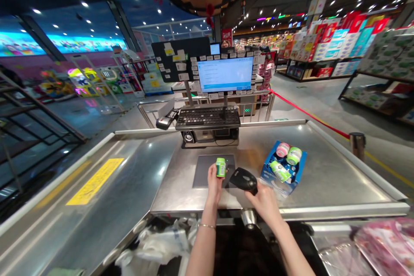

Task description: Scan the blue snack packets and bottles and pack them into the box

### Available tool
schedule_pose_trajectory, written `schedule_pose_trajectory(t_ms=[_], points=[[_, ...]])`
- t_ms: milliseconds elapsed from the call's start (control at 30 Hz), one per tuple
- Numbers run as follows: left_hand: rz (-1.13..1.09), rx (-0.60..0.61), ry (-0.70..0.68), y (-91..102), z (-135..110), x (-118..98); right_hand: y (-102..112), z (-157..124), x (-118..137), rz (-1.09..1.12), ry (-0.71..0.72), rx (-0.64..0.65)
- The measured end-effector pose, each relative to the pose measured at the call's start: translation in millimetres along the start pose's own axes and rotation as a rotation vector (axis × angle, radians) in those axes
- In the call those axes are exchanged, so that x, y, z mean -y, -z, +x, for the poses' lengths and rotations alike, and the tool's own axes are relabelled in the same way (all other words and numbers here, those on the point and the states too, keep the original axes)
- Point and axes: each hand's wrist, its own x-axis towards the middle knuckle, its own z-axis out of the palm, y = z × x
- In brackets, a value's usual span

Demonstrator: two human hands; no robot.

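Note:
A small green bottle (221, 168) is held upright in my left hand (214, 181), its pale label facing me, above a dark grey pad (201, 172) on the metal counter. My right hand (263, 198) grips a black barcode scanner (242, 178), whose head points left toward the bottle with a small gap between them. Right of the scanner stands a blue box (297, 180), open at the top. Inside it sit a pink-lidded bottle (282, 150), a green bottle (294, 156) and another green bottle lying tilted (280, 171).
Behind the pad a black keyboard (208, 116) sits on a raised stand below a lit monitor (225, 74). A card terminal (165, 120) is at its left. A yellow sticker (95, 182) marks the left counter. White plastic bags (164, 243) hang below the near edge.

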Motion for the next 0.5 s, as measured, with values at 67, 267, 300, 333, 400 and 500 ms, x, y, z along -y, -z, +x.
schedule_pose_trajectory(t_ms=[67,267,300,333,400,500], points=[[-0.005,-0.001,0.007,-0.6,-1.0,-0.1,1.6,0.0,-1.5,-0.005,-0.003,-0.001],[0.013,0.004,0.025,-3.7,-4.2,-1.6,6.4,-0.5,-3.6,-0.022,-0.001,0.016],[0.019,0.005,0.025,-4.3,-4.4,-1.8,7.2,-0.7,-3.2,-0.022,-0.002,0.021],[0.024,0.005,0.026,-5.0,-4.3,-2.0,7.9,-1.0,-2.7,-0.023,-0.002,0.026],[0.026,0.010,0.027,-6.2,-3.8,-2.1,9.3,-1.2,-1.8,-0.032,-0.005,0.033],[0.012,0.017,0.008,-7.5,-2.7,-2.1,10.6,-1.3,-1.1,-0.039,0.001,0.035]])
